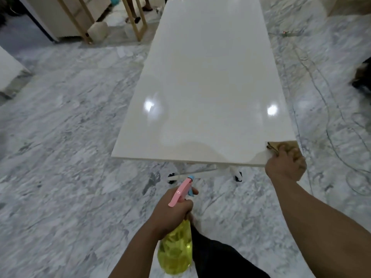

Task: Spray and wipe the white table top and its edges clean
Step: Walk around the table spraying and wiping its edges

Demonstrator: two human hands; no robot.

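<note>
A long glossy white table top [206, 81] stretches away from me, its near edge [180, 159] facing me. My right hand [286, 164] is closed on a tan cloth [285, 146] pressed over the table's near right corner. Below the near edge, over the floor, my left hand [172, 212] grips a spray bottle [175, 249] with a yellow body and pink trigger head, its blue nozzle pointing toward the table.
Grey-veined marble floor [60, 157] surrounds the table. Wheeled table legs [237, 176] show under the near edge. Thin cables [325, 121] lie on the floor at the right. Wooden-framed furniture [80, 19] stands at the back left, with someone's feet beyond.
</note>
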